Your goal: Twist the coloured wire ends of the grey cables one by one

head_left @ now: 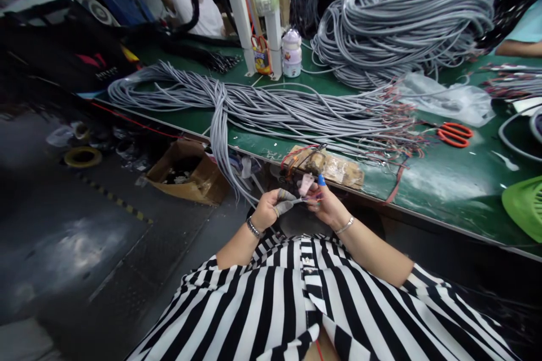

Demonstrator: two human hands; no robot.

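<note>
Grey cable (299, 200): held up off the surface (478, 192), at 6 o'clock from the cable bundle (288, 106). Probably light, springy; coloured wire ends (315, 198) look soft, easily bent, so best gripped behind them. Left hand (269, 208): fingers pinching cable. Right hand (329, 207): fingers curled around wire ends.

Beyond the fingers (284, 206), cables (296, 107) lie on the bench (444, 192), coil (406, 17) behind; scissors (455, 134) right, box (214, 183) left.

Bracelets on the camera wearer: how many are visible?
2: a chunky bracelet on the wrist of the left hand, and a thin silver bracelet on that of the right hand. Any under the striped sleeves would be hidden.
</note>
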